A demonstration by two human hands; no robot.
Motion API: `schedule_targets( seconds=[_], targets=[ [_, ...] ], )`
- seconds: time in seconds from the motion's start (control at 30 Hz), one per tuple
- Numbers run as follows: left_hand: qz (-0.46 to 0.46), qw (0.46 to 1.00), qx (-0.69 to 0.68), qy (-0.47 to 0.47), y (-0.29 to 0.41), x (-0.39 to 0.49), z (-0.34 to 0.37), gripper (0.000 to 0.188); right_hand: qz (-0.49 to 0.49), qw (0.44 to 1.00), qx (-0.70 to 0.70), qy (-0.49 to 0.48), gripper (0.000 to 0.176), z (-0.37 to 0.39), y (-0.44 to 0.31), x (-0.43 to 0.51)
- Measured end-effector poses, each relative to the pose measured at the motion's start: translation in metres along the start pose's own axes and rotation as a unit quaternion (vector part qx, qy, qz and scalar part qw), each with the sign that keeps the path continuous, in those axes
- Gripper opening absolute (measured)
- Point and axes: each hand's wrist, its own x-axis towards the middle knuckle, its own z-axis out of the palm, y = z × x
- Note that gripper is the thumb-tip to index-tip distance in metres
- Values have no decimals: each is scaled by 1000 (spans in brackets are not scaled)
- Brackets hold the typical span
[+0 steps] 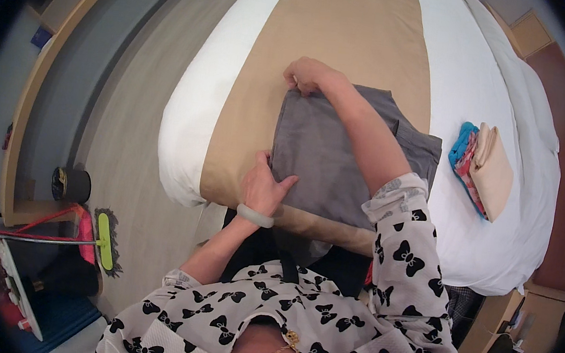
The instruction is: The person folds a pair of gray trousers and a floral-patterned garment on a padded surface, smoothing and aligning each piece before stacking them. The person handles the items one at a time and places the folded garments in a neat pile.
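Grey fabric trousers point(315, 149), folded flat, lie on the tan runner point(347, 34) across a white-covered bed. My left hand point(265, 182) holds their near left corner, the thumb on top and the fingers at the edge. At the far left corner, my right hand point(308, 77) pinches the edge with bent fingers. The waistband side points right, partly behind my right forearm. Right of the trousers, a folded stack of blue, floral and peach cloth point(491, 171) sits on the white bedding.
The white bedding point(191, 116) drops off to the floor at the left. A round dark bin point(72, 185), a mop with a green head point(105, 241) and a dark blue item point(61, 329) stand at the lower left. A wooden bedside cabinet point(490, 326) is at the lower right.
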Motion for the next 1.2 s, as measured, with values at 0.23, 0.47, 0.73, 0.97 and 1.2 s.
schedule_targets(
  seconds=[0.23, 0.47, 0.73, 0.97, 1.2],
  targets=[
    [132, 987, -14, 94, 12, -21, 5, 62, -104, 979, 69, 159, 26, 0, 37, -27],
    [493, 859, 113, 78, 39, -32, 24, 58, -129, 953, 25, 273, 22, 1, 75, -76],
    [474, 876, 86, -18, 38, -34, 55, 60, -65, 961, -25, 266, 12, 33, 113, -114],
    [459, 873, 44, -156, 47, -29, 37, 42, 101, 950, -185, 230, 8, 45, 97, -124],
    [378, 912, 155, -25, 47, -14, 61, 57, 124, 919, -154, 342, 33, 65, 28, -109]
  ],
)
